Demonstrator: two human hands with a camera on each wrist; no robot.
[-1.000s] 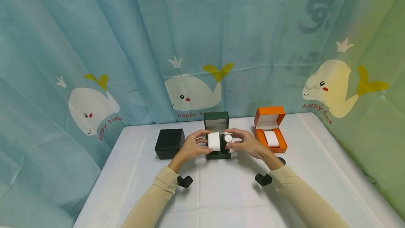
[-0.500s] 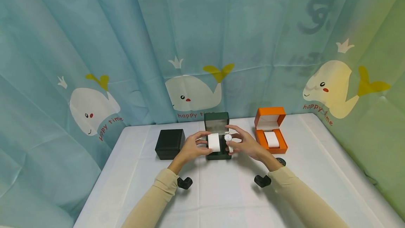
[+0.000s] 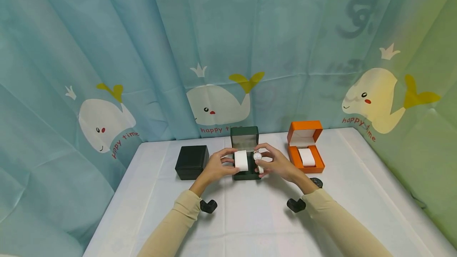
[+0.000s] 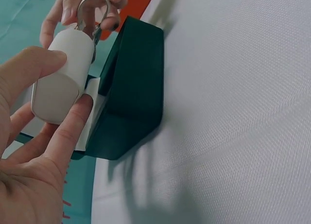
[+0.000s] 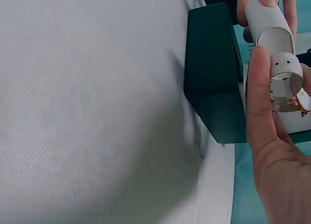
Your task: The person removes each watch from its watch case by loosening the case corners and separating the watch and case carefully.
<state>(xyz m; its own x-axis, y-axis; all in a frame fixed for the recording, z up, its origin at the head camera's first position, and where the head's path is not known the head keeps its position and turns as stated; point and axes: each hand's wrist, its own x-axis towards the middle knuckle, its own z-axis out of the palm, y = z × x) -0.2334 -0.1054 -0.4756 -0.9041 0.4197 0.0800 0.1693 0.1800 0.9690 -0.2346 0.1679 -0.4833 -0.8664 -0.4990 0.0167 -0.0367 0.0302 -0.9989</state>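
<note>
In front of me, my left hand [image 3: 217,165] pinches a white watch cushion [image 3: 241,160] between thumb and fingers. My right hand [image 3: 280,164] holds a wristwatch [image 3: 257,156] with a pale round dial and a white strap. The strap curves into a loop at the cushion's end, as the right wrist view shows, where the strap [image 5: 286,63] sits close against the cushion [image 5: 269,20]. Both hands are over a dark green watch box [image 3: 244,140] whose lid stands raised. Part of the box's inside is hidden by hands and cushion.
A black box [image 3: 192,160] stands shut at the left. On the right is an orange watch box [image 3: 305,130], lid up, with a white cushion [image 3: 306,157] inside. A dark round object [image 3: 316,182] lies by the right wrist. Behind the white table [image 3: 246,225] hangs a blue curtain.
The right index finger lifted away from the watch, then came back to its top. The watch shifted only slightly, and the left hand with the cushion stayed nearly still.
</note>
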